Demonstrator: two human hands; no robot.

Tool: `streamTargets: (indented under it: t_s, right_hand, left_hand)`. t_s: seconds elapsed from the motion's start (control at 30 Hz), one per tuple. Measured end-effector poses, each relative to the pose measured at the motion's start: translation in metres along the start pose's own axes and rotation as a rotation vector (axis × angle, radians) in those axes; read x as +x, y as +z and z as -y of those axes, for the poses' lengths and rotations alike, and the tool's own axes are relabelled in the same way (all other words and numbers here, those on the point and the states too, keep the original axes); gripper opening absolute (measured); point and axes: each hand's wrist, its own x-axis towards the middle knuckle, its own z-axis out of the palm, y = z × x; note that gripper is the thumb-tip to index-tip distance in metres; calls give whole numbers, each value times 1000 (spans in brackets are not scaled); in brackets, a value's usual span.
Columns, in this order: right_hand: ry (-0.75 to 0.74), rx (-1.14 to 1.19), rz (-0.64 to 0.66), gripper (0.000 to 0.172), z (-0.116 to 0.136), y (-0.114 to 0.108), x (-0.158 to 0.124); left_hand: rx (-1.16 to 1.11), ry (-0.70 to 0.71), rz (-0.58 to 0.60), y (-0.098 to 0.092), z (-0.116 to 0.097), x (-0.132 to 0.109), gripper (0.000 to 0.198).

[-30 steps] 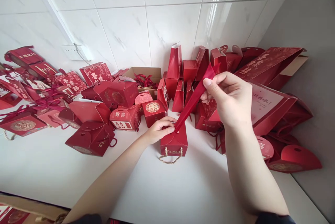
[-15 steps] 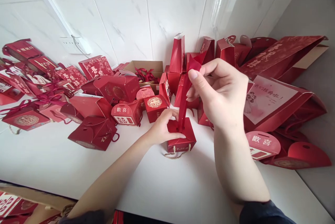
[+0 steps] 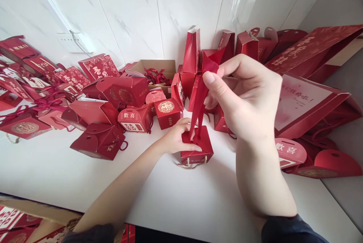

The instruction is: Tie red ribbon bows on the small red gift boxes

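A small red gift box [image 3: 205, 140] stands on the white table, with a twisted cord handle [image 3: 193, 167] hanging at its near side. My left hand [image 3: 176, 140] grips it, thumb flat across the top and fingers at the far side, partly hidden. From holes in the lid, two strands of dark red ribbon [image 3: 199, 108] rise up. Above the box, my right hand [image 3: 244, 91] pinches the ribbon's upper ends between thumb and forefinger, holding them taut; its other fingers curl behind.
A cardboard box [image 3: 155, 65] of red ribbons sits near the tiled wall. Several red boxes [image 3: 99, 140] crowd the left. Large red gift bags [image 3: 309, 103] lean at the right, beside a box with a pink lid [image 3: 292, 150]. A wall socket [image 3: 73, 42] is at the back left.
The two ribbon strands have spread apart slightly. My right hand has shifted a little to the right, still pinching the ribbon. The whole view has tilted slightly; my left hand stays on the gift box.
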Motion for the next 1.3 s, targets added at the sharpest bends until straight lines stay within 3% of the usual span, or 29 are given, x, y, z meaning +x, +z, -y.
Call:
streamTargets:
  t_s: [0.23,0.33,0.57,0.8,0.97,1.17,1.3]
  right_hand:
    - [61,-39,107,26,-1,-2,1]
    - [56,-57,126,25,-1,-5,3]
    - [-11,-55,-6,22,13,-13,5]
    - [-19,-64,36,22,17,-12,2]
    - [2,-57,30,23,16,-11,2]
    - [-48,-26,-34,23,10,-11,3]
    - [-40,-19,-5,21,12,-15,4]
  left_hand:
    - [-54,-2,-17,1,2,0,57]
    - [-67,38,-7,1,2,-1,54]
    - [-10,14,16,0,1,-1,49]
    - [-3,35,-52,0,-2,-1,53]
    - [-48,127,-25,-1,-10,4,25]
    - [-138,58,17,-3,0,8,18]
    - [-184,47,51,-7,10,9,21]
